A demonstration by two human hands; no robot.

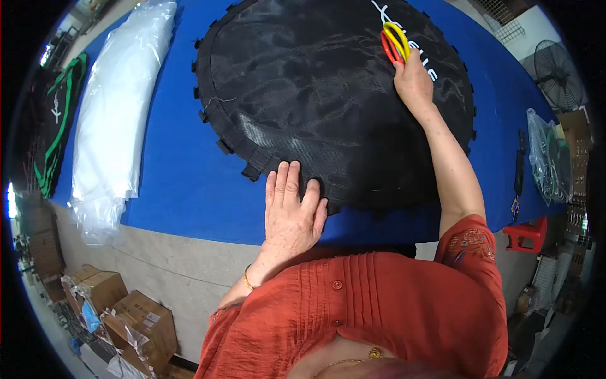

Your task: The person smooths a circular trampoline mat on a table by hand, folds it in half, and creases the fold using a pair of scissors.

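Observation:
A large round black fabric mat [315, 95] with short tabs around its rim and white lettering lies flat on the blue table [183, 164]. My left hand [291, 211] rests palm down on the mat's near edge, fingers stretched out. A loose pale thread [221, 99] lies on the left part of the mat. Over the far right of the mat, my right hand [415, 82] is closed around scissors [396, 41] with red and yellow handle loops. Their blades cannot be made out clearly.
Folded clear plastic sheeting [117, 107] lies on the table's left side. At the right are a plastic-wrapped bundle [549, 158], a black strap [519, 164], a red stool [527, 235] and a fan [557, 76]. Cardboard boxes [148, 325] stand on the floor at lower left.

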